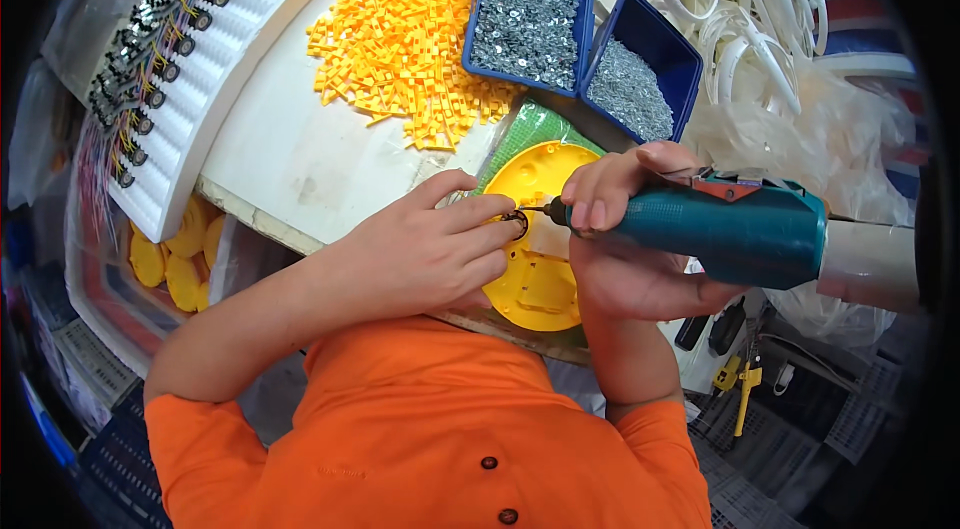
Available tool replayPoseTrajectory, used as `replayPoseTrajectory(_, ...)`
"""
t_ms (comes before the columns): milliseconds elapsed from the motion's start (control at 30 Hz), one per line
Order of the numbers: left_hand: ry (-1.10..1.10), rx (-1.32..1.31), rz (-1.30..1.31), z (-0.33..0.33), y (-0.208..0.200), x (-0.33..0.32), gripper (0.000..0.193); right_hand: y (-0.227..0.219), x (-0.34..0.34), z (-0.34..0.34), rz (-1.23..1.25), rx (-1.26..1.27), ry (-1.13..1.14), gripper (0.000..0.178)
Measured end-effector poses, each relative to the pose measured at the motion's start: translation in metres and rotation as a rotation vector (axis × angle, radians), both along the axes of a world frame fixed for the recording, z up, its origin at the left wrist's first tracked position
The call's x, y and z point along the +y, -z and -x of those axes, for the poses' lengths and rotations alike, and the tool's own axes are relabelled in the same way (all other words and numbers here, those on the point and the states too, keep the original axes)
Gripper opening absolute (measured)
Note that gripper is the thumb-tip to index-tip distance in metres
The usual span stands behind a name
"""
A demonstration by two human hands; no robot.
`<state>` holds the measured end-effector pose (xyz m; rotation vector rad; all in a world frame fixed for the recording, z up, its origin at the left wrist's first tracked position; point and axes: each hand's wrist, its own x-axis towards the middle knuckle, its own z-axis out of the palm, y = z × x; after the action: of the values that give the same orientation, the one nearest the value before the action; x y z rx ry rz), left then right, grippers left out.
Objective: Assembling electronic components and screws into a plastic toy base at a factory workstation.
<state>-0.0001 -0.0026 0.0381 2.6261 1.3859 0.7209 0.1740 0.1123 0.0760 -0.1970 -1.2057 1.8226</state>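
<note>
The right hand [640, 281] is gripping a teal, barrel-shaped electric screwdriver [720, 231] while the left hand [435, 247], fingers [478, 212] half-bent, is steadying a small black round part [520, 220] in a round yellow plastic shell [535, 279], where off-axis pressure could be sending the thin dark bit [535, 209] skidding into them.

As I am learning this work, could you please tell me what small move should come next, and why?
Perhaps ease the green power screwdriver inward with the right hand, while the left hand steadies the small black round part: the bit points toward that part, inside the yellow shell, and the left fingertips are beside it. Whether the bit touches anything is too small to tell.
</note>
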Motion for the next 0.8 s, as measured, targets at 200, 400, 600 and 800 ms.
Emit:
replayPoseTrajectory(200,0.005,0.026,-0.055,0.003,0.003,0.003,0.037,0.000,-0.002,-0.004,-0.023,-0.077,-0.023,0.102)
replayPoseTrajectory(400,0.022,0.047,-0.057,0.003,0.003,0.006,0.037,-0.003,0.000,-0.008,-0.009,-0.118,-0.070,0.100)
replayPoseTrajectory(600,0.023,0.005,-0.071,0.000,0.002,0.013,0.037,-0.016,0.005,-0.009,-0.039,-0.107,-0.078,0.099)
replayPoseTrajectory(800,-0.107,-0.169,-0.135,0.021,-0.014,0.075,0.039,-0.049,0.013,-0.037,-0.225,-0.044,0.032,0.098)
